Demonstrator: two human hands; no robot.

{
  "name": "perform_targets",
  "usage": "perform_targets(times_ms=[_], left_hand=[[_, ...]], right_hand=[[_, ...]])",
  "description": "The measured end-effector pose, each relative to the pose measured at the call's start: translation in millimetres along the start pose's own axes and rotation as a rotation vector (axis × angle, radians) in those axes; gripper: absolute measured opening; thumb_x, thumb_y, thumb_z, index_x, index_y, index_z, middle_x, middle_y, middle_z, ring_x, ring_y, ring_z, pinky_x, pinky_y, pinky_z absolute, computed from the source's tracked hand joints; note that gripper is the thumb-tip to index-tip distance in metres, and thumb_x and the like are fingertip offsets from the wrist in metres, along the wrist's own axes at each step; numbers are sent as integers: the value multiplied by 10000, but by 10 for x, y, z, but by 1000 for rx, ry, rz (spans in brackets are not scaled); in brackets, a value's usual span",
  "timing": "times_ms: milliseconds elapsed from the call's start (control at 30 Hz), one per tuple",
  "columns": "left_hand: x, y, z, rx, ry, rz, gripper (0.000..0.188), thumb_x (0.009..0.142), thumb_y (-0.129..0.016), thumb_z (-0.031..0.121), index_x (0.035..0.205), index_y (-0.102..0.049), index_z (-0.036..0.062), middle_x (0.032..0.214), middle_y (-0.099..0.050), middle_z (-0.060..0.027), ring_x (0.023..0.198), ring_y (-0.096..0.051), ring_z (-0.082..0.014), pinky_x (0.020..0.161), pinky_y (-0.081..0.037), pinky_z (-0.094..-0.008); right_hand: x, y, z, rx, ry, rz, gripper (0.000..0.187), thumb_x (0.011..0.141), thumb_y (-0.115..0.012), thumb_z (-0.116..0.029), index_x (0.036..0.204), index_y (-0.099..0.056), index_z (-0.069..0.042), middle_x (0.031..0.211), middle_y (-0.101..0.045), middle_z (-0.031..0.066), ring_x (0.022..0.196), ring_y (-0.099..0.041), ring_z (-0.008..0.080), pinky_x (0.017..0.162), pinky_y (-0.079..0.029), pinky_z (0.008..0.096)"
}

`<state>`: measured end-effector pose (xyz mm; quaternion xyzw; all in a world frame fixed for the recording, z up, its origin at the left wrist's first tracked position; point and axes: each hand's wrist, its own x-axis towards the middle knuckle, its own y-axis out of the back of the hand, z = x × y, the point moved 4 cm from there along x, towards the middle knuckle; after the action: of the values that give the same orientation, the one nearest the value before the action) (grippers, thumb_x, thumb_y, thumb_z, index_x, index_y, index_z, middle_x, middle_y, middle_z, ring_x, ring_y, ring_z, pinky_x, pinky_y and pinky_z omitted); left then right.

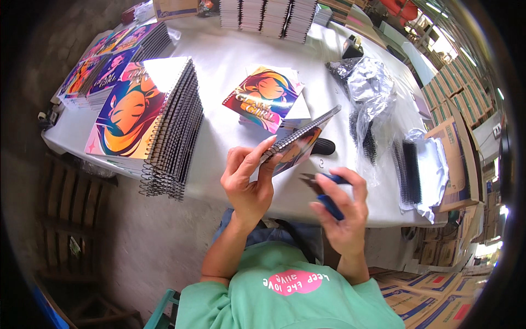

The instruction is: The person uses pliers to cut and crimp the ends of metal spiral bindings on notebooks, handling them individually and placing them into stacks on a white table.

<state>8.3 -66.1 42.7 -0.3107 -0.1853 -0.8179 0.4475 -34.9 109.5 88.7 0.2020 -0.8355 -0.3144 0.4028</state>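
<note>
In my left hand (249, 178) a spiral-bound notebook (300, 151) is pinched near one end of its black coil, tilted with the coil edge upward. My right hand (345, 211) is closed around blue-handled pliers (330, 204), slightly blurred by motion. The pliers' dark jaws point toward the notebook's lower edge and are apart from it. Just beyond the held notebook lies a small stack of colourful illustrated covers and pages (267, 96). A dark ribbed, rounded object (324, 146) shows behind the notebook, partly hidden.
Tall stacks of bound notebooks (145, 115) stand at the left of the white table (219, 49), with more at the far left and far edge. On the right lie clear plastic wrap (372, 88) and black coils (409, 172) by a cardboard box (452, 159). Cartons surround the right side.
</note>
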Motion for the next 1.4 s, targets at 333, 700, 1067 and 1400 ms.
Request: perform_targets(times_ms=[333,700,1067,1400], left_hand=[[-19,6,103,143,-150,46,426,696,-593,-128,1087,-657,27,719,-549,-21,684,-493,-125,606,-422,-229],[-93,-82,-74,-125,8,246,368,779,-674,-2,1140,-603,2,694,-562,-18,685,-521,-137,593,-423,-240],[133,187,223,-379,132,107,220,947,-479,89,1122,-554,-21,1000,-586,-86,872,-526,-81,771,-427,-202],[872,1530,896,59,-242,506,280,920,-510,85,1174,-500,-33,969,-570,-58,710,-450,-48,591,-356,-174]], right_hand=[[235,-133,-247,-163,5,-143,401,806,-655,-295,1199,-593,-238,1098,-500,64,1035,-472,254,905,-333,441],[10,-432,138,642,-224,-343,427,882,-575,-263,1261,-488,-88,1006,-543,155,953,-541,295,851,-430,367],[-510,-287,1210,-197,-260,-94,703,778,-664,-357,1376,-360,-146,1389,-332,129,1331,-263,300,1061,-126,563],[1840,-576,-152,1299,4,26,448,809,-662,-94,1221,-516,3,954,-618,97,848,-607,150,745,-484,278]])
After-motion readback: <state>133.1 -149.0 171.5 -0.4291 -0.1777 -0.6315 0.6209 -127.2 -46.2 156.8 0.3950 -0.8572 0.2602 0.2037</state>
